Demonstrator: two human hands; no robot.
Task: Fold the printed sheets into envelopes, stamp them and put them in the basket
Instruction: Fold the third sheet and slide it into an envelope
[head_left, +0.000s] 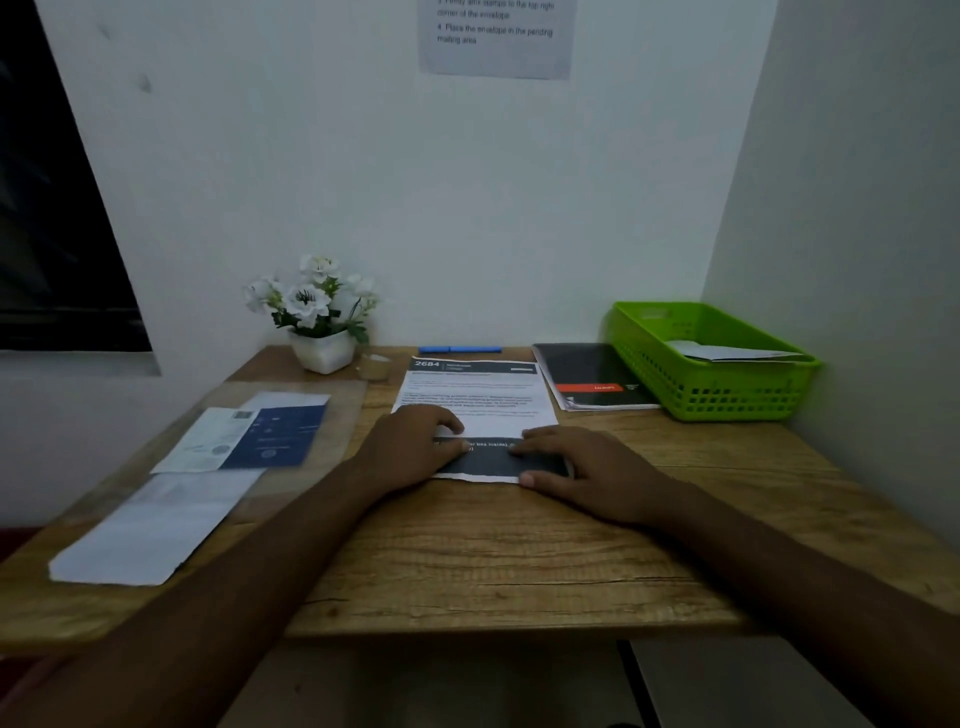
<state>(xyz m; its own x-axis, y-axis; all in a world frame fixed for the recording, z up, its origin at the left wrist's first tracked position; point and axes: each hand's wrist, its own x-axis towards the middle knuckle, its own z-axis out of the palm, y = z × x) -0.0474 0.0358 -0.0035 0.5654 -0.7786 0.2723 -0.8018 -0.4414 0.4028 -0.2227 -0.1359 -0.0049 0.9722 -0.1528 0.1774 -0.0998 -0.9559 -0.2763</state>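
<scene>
Two bare hands lie on a wooden table (467, 561), seen from above, with the person at 6 o'clock. Both forearms reach in from the near edge toward the middle. The left hand (410, 447) and right hand (582, 473) rest side by side on a printed sheet (472, 400) at the centre of the table. The sheet's near end is folded up and over, showing a dark band (493, 462) with white lettering. The left hand presses with loosely bent fingers on the white page and its thumb on the band. The right hand lies flat on the band with its fingers straight and its thumb along the near crease. Neither hand grasps anything.

At 8 o'clock lies a plain white paper (150, 525). Just beyond it, at 9 o'clock, a blue card (275, 436) and another paper sit on a clear plastic sleeve (343, 415).

At 2 o'clock a black notebook (592, 374) with a red stripe lies beside a green basket (711, 400), which holds a folded paper (737, 353).

Farther back, at 11 o'clock, white flowers stand in a white pot (322, 353), with a roll of clear tape (374, 366) just to their right. A blue pen (460, 349) lies at 12 o'clock against the wall. Above it hangs a printed notice (496, 36), cut off at the top.
</scene>
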